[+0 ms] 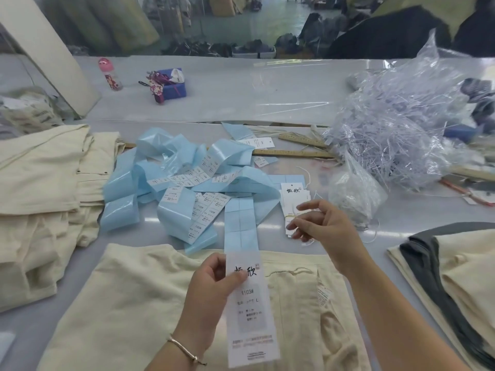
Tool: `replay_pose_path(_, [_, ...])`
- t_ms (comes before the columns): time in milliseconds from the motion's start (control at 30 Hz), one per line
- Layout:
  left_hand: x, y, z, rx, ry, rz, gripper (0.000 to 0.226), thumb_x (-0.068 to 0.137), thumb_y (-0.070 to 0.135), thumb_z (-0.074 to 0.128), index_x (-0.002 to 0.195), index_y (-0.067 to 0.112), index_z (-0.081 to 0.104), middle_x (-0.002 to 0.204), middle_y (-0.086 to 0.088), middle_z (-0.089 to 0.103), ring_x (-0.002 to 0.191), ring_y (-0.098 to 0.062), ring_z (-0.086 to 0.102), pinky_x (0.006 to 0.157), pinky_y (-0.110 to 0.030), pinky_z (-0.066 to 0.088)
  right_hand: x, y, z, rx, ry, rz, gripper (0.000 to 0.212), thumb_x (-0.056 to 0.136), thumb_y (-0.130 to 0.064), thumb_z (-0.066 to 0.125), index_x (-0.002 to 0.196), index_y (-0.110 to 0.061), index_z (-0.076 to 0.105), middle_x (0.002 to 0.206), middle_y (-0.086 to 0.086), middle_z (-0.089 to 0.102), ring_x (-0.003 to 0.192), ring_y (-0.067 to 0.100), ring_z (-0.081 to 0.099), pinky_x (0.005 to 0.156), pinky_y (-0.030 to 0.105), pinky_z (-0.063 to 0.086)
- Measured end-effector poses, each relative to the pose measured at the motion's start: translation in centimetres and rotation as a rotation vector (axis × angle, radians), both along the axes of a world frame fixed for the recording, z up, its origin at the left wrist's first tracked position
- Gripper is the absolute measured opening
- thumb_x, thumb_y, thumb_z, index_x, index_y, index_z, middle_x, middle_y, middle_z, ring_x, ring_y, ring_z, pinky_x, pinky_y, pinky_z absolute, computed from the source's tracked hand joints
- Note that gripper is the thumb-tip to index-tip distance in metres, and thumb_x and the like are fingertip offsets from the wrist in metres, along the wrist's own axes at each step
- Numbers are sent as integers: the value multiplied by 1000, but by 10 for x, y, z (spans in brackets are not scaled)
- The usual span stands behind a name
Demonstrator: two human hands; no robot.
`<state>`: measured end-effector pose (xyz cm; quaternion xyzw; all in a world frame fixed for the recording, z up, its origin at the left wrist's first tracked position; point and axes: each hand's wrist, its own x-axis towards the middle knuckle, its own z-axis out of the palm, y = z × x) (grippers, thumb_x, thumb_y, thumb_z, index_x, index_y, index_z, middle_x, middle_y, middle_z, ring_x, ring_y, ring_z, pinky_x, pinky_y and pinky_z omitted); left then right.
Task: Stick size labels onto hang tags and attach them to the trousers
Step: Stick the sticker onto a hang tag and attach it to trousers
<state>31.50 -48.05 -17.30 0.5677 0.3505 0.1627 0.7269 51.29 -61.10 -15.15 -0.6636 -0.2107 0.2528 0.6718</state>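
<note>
Nearest the viewer, the left hand [214, 287] holds a long white hang tag [250, 311] upright over cream trousers [128, 303] laid flat on the grey table [281, 103]. The thumb presses the tag's printed face near its top while the curled fingers support it from behind. A size label reading "1103#" and "L" sits on the tag's middle, already stuck in place. A thin bangle [184, 349] circles the left wrist.

Just beyond, the right hand [318, 223] hovers over a small stack of blank hang tags [293, 199] lying on the table. Its fingers are loosely spread, with thumb and forefinger drawn close together; they appear to pinch a fine loop or string, though the blur makes this uncertain.

Between the two hands and further back lies a tangle of pale blue backing strip [187, 183], some lengths still carrying white printed labels. A straight length of the strip runs down to the top edge of the held tag.

To the left, more cream trousers are piled [40, 183]; to the right, a folded stack of cream and grey garments [455, 277]. Behind the strip lie wooden rulers [294, 152], and right of them a heap of clear plastic fasteners in a bag [396, 124]. At the far edge stand a pink-capped bottle [109, 73] and a blue box [172, 84].
</note>
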Motion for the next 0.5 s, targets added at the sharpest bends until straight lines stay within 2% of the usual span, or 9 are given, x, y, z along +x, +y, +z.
replay_pose_path(100, [-7,-6,14,29,-36,-40,21,81,-6,68,95,10,67,86,-15,75,70,-25,69,57,-28,55,-34,-8,22,32,35,-6,12,82,6,67,92,-1,66,77,19,73,65,26,71,57,24,53])
replay_pose_path(200, [-16,-12,26,40,-92,-50,24,85,-3,66,91,19,75,85,-15,75,70,-23,71,57,-27,55,-68,-15,34,17,-8,-27,13,81,10,66,79,-2,69,68,16,71,57,24,67,54,23,52])
replay_pose_path(267, [-23,-16,33,57,-125,-47,22,89,4,64,91,23,76,84,-13,75,70,-22,71,57,-27,54,-89,-18,38,-69,-125,-46,17,84,8,64,76,-7,66,60,6,64,54,18,58,52,23,46])
replay_pose_path(400, [-40,-25,45,183,-184,-72,16,92,14,63,90,24,76,78,-10,75,67,-20,70,57,-26,53,-131,-20,43,-267,-468,-59,16,84,-9,69,72,-17,62,53,-8,46,51,6,38,54,24,34])
replay_pose_path(500, [-52,-30,51,283,-204,-90,15,93,19,64,88,27,76,74,-8,74,64,-21,70,56,-27,53,-155,-20,49,-323,-623,-62,19,84,-16,71,70,-23,60,48,-11,38,49,8,34,51,21,29])
